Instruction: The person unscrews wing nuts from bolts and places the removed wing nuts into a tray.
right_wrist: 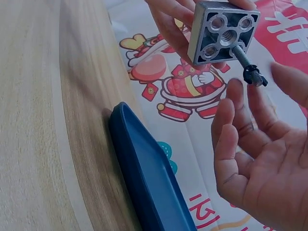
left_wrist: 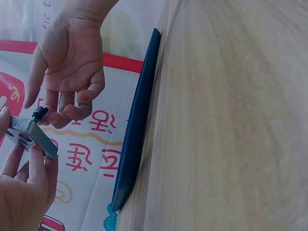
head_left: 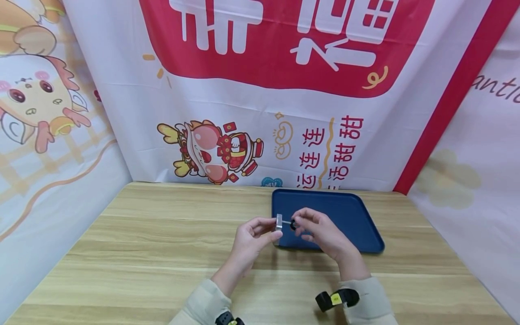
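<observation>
In the head view my left hand [head_left: 249,241] pinches a square metal block [head_left: 279,222] between thumb and fingers. The right wrist view shows the block's face [right_wrist: 226,33] with round holes, and a threaded bolt [right_wrist: 245,58] standing out from one corner hole. A black wing nut [right_wrist: 252,74] sits near the bolt's free end. My right hand [head_left: 322,232] is beside the nut; in the right wrist view its fingers [right_wrist: 255,103] are loosely bent and spread around the nut's end, with the thumb apart from it.
A blue tray [head_left: 337,221] lies on the wooden table [head_left: 162,253], behind and beneath the hands. Printed cloths [head_left: 260,104] hang along the table's back and sides. Black straps with yellow labels are on both wrists.
</observation>
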A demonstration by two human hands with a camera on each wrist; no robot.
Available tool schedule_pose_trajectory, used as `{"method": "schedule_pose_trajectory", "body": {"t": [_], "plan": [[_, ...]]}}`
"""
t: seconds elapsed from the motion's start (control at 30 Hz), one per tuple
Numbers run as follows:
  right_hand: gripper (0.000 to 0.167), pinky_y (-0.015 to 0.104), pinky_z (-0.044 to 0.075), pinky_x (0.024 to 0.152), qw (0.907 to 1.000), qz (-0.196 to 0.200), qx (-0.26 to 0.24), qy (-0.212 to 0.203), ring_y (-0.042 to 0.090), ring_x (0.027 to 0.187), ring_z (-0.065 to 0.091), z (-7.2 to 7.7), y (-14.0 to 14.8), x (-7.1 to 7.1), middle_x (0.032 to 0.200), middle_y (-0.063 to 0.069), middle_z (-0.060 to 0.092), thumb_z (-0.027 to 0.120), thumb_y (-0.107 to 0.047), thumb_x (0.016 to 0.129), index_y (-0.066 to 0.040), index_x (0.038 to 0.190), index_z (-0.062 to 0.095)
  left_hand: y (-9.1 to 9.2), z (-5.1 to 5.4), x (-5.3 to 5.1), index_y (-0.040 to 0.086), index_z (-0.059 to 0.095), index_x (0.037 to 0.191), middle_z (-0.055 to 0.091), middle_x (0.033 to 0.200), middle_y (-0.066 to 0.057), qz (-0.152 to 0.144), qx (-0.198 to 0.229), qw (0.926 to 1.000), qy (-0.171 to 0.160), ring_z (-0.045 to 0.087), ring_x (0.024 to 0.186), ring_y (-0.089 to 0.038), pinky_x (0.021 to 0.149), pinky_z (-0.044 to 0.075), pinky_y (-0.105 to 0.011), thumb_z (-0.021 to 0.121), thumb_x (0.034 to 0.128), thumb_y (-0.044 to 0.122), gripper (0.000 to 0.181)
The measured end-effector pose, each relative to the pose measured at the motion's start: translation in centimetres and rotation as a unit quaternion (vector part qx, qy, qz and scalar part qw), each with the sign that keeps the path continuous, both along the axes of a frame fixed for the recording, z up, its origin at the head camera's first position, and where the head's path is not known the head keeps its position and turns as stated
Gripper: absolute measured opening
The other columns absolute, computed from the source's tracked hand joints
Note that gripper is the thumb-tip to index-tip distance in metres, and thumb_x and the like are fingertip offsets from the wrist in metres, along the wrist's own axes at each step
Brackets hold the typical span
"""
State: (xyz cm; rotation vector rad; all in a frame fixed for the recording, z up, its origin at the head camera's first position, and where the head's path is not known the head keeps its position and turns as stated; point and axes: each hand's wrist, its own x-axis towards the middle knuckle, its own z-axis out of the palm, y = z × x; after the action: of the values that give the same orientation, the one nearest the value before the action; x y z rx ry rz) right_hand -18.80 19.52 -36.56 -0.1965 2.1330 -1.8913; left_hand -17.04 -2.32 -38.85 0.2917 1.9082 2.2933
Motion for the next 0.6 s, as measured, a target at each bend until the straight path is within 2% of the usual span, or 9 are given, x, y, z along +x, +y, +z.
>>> {"method": "schedule_pose_trajectory", "body": {"t": [0.13,0.27,0.6], "plan": [[0.035,0.031,0.048,0.082,0.9979,-0.023,-0.033,-0.051,0.017,0.086,0.059,0.04,-0.12,0.04,0.09,-0.001,0.061,0.044,-0.044,0.105,-0.014,0.105,0.061,0.01,0.01,0.05,0.005,0.067,0.121,0.069,0.127,-0.01,0.001,-0.007,1.0,0.003,0.065,0.117,-0.021,0.094,0.057,-0.03,0.079,0.0851,0.016,0.039],[0.033,0.025,0.047,0.076,0.9942,-0.016,-0.063,-0.086,0.014,0.081,0.058,0.01,-0.24,0.07,0.085,-0.002,0.062,0.043,-0.045,0.105,-0.017,0.101,0.06,0.01,0.0,0.07,0.005,0.066,0.121,0.069,0.128,-0.01,-0.001,-0.006,1.0,0.006,0.065,0.118,-0.022,0.095,0.057,-0.03,0.079,0.085,0.015,0.039],[0.027,0.026,0.046,0.079,0.9937,0.008,-0.07,-0.086,0.012,0.08,0.058,-0.11,-0.46,-0.09,0.083,-0.003,0.062,0.05,-0.043,0.103,-0.018,0.096,0.058,0.02,0.08,0.1,0.005,0.066,0.121,0.069,0.128,-0.01,-0.005,-0.003,0.9999,0.008,0.065,0.119,-0.022,0.094,0.057,-0.029,0.079,0.0849,0.015,0.04]]}}
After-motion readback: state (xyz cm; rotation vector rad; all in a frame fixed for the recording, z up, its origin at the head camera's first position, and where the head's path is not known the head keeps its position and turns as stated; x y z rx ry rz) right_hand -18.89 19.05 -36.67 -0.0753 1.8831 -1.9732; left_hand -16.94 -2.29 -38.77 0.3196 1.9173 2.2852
